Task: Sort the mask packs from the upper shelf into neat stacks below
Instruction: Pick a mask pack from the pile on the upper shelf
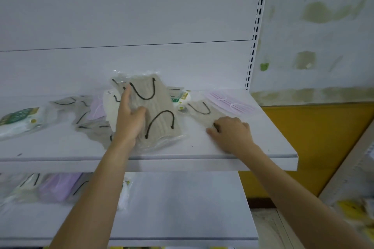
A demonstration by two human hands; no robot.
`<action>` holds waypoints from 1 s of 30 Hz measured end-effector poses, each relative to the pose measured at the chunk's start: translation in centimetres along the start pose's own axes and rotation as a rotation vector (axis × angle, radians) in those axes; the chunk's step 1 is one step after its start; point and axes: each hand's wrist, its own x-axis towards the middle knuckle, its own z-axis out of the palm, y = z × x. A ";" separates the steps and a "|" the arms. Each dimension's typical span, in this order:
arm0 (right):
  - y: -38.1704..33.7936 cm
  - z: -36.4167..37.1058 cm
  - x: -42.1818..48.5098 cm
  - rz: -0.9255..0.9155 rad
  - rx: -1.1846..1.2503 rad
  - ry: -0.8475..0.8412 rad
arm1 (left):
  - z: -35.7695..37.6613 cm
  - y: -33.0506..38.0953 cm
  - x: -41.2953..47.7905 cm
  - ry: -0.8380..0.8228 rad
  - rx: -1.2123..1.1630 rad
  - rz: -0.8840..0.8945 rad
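Grey-beige mask pack (155, 111) (black ear loops under clear wrap) sits gripped in our left hand (129, 119) on the upper shelf (263, 143), while our right hand (232, 131) curls its fingers round a second grey pack (202, 113) lying beside it.

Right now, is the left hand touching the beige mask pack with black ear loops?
Touching. The head view shows the left hand gripping the beige mask pack, thumb pressed across its front, fingers along its left edge.
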 end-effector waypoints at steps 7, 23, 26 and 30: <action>-1.5 -1.9 -0.4 0.071 0.524 0.322 | -1.7 0.3 -0.4 -0.023 0.160 -0.017; -9.6 0.9 11.4 -0.255 0.142 -0.126 | -10.3 0.7 2.9 0.000 -0.233 -0.251; -8.7 1.8 11.7 -0.237 -0.146 -0.051 | -11.7 0.0 4.1 -0.055 -0.228 -0.244; -8.7 0.7 10.1 -0.215 -0.096 0.150 | -11.9 -0.3 5.2 -0.136 -0.243 -0.252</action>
